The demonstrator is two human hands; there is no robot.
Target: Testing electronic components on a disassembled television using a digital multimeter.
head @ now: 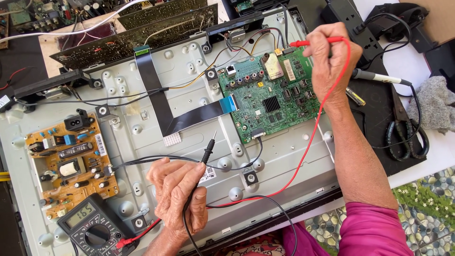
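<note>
The right hand [329,57] pinches the red probe [315,42] at the green board's [272,97] top edge; the left hand [177,199] grips the black probe [208,151] (tip raised off the chassis [189,66]); steady both tips before reading the meter [92,227].

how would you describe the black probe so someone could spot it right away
Start from the big grey metal back panel of the opened screen. Near its lower edge, the left hand rests on the panel; the black probe sticks up from its fingers, tip off the boards. Unlike the red probe in the right hand, it is black.
</note>
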